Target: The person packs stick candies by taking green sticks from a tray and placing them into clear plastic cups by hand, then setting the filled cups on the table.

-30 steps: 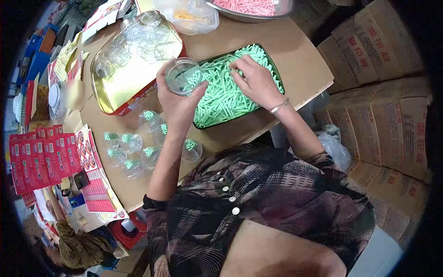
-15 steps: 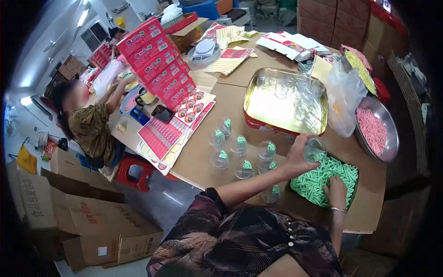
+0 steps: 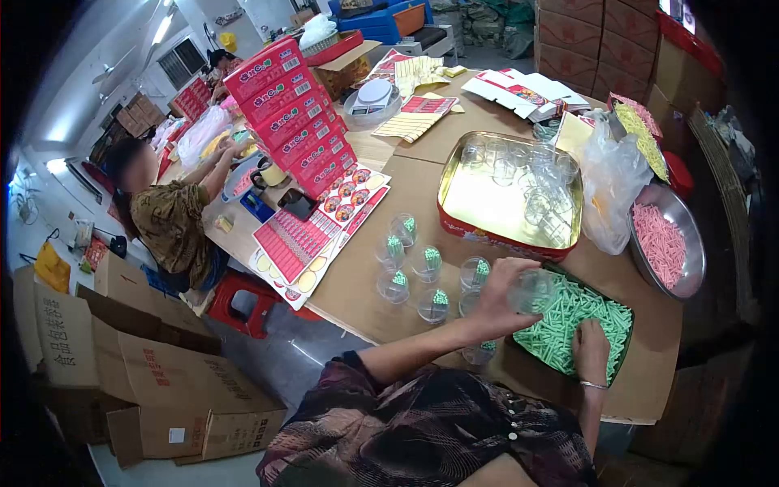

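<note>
My left hand is wrapped round a clear plastic cup, held tilted over the near-left part of a dark tray. Short green sticks fill that tray. My right hand, with a bracelet at the wrist, is in the tray, its fingers curled down among the sticks. The fingertips are partly hidden. Left of my hands stand several clear cups with bundles of green sticks in them; my left hand and forearm cover some of these.
A red-and-gold tin beyond the tray holds clear cups. To the right are a plastic bag and a metal bowl of pink sticks. Red boxes are stacked beside printed sheets. A co-worker sits at the left.
The cup in my left hand has tipped and moved slightly left and down. My right hand's fingers have curled in more among the green sticks. The camera view has shifted slightly.
</note>
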`<move>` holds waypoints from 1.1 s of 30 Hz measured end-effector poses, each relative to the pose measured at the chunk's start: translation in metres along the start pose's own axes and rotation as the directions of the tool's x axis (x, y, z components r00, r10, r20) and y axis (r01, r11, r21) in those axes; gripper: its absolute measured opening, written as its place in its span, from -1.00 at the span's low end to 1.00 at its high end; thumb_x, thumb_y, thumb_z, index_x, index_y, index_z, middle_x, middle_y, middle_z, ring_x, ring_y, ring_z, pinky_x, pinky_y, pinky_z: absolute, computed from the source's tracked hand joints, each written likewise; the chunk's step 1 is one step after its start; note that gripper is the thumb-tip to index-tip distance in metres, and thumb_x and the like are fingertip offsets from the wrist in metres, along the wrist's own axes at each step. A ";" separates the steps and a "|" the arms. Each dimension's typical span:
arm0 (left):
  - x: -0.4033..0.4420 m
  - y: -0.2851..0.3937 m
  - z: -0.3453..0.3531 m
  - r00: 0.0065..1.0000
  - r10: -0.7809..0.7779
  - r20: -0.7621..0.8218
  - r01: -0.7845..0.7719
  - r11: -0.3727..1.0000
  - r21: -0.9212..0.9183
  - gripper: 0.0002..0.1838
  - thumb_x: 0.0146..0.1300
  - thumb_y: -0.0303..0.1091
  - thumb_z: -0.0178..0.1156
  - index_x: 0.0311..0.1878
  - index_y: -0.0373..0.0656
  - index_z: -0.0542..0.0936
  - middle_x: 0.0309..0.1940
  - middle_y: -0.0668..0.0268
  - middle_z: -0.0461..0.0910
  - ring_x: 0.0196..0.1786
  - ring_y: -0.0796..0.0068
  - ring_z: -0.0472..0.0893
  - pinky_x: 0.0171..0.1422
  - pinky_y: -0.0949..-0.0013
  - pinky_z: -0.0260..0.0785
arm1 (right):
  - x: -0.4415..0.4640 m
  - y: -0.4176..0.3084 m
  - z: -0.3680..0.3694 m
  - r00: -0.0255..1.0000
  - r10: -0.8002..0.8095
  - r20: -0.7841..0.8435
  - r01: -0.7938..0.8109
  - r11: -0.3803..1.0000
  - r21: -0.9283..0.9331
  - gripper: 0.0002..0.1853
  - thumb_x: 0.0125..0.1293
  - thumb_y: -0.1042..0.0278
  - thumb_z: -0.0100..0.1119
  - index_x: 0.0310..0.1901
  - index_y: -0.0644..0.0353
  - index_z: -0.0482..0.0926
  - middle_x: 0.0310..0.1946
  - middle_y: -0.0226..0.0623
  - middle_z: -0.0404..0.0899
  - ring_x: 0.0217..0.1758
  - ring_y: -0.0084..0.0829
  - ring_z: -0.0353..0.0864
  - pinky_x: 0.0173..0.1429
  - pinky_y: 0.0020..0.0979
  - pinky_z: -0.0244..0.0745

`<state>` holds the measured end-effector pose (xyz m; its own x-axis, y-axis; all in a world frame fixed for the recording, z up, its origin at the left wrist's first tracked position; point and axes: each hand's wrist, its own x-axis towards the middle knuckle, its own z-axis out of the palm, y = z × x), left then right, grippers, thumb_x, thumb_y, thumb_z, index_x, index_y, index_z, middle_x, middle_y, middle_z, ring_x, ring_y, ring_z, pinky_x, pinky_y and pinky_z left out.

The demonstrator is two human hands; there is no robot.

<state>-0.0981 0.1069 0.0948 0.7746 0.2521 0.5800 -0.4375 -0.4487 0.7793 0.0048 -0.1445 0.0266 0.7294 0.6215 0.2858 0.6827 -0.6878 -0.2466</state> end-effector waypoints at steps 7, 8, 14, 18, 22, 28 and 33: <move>-0.136 0.037 -0.098 0.945 -0.105 -0.311 0.234 0.879 0.415 -0.22 -0.14 -0.23 0.55 0.15 -0.27 0.38 0.03 0.14 0.45 0.01 0.24 0.50 0.16 0.29 0.40 | 0.008 0.002 -0.002 0.999 0.022 0.028 -0.027 0.978 0.207 -0.87 0.08 0.60 0.16 -0.30 0.27 0.47 -0.39 -0.20 0.45 -0.43 -0.19 0.43 -0.24 -0.27 0.40; -0.159 0.031 -0.099 0.934 -0.119 -0.337 0.260 0.872 0.414 -0.23 -0.14 -0.23 0.55 0.13 -0.27 0.38 0.01 0.14 0.46 -0.02 0.22 0.52 0.12 0.29 0.42 | 0.010 0.001 -0.001 1.000 0.017 0.024 -0.021 0.978 0.210 -0.87 0.08 0.60 0.16 -0.30 0.27 0.47 -0.39 -0.20 0.45 -0.43 -0.19 0.43 -0.24 -0.27 0.40; -0.194 -0.006 -0.087 0.879 -0.295 -0.375 0.442 0.798 0.410 -0.24 -0.16 -0.27 0.54 0.13 -0.23 0.38 0.00 0.14 0.47 -0.03 0.21 0.55 0.09 0.29 0.44 | 0.018 -0.002 0.000 1.000 -0.002 0.010 0.001 0.984 0.177 -0.90 0.07 0.65 0.16 -0.34 0.31 0.50 -0.43 -0.23 0.45 -0.47 -0.25 0.41 -0.27 -0.33 0.39; -0.190 -0.022 -0.087 0.884 -0.314 -0.346 0.444 0.795 0.413 -0.25 -0.10 -0.22 0.50 0.17 -0.24 0.38 0.05 0.12 0.47 -0.02 0.19 0.54 0.07 0.29 0.43 | 0.022 -0.010 -0.021 1.000 0.001 -0.025 0.005 0.968 0.250 -0.91 0.07 0.68 0.17 -0.36 0.33 0.53 -0.44 -0.26 0.45 -0.47 -0.33 0.41 -0.31 -0.37 0.38; -0.170 0.016 -0.095 0.953 0.078 -0.293 0.188 0.605 0.773 -0.21 -0.06 -0.15 0.51 0.21 -0.24 0.36 0.06 0.09 0.48 0.02 0.27 0.53 0.14 0.31 0.41 | 0.021 -0.033 -0.053 0.989 0.145 -0.021 -0.118 0.870 0.479 -0.89 0.09 0.69 0.18 -0.32 0.35 0.57 -0.41 -0.31 0.45 -0.44 -0.45 0.42 -0.34 -0.45 0.37; -0.099 0.032 -0.053 0.805 -0.570 0.162 0.584 0.716 -0.382 -0.63 0.38 -0.32 0.07 0.19 -0.22 0.37 -0.14 0.23 0.51 -0.16 0.49 0.48 -0.03 0.43 0.34 | 0.029 -0.128 -0.049 0.988 -0.156 0.010 0.058 0.427 0.902 -0.87 0.10 0.65 0.25 -0.29 0.29 0.64 -0.32 -0.32 0.55 -0.44 -0.53 0.42 -0.37 -0.54 0.33; -0.054 0.059 -0.038 0.803 -0.553 0.223 0.596 0.742 -0.308 -0.84 0.42 -0.42 -0.03 -0.01 -0.18 0.46 -0.39 0.34 0.50 -0.36 0.63 0.40 -0.30 0.54 0.25 | 0.033 -0.136 -0.051 0.988 -0.148 -0.037 0.114 0.561 0.820 -0.87 0.09 0.70 0.23 -0.32 0.29 0.66 -0.36 -0.33 0.54 -0.43 -0.54 0.45 -0.36 -0.58 0.35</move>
<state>-0.1834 0.0996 0.1188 0.9655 0.2597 -0.0180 -0.0032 0.0812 0.9967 -0.0661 -0.0493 0.1167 0.6182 0.7023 0.3529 0.5017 -0.0069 -0.8650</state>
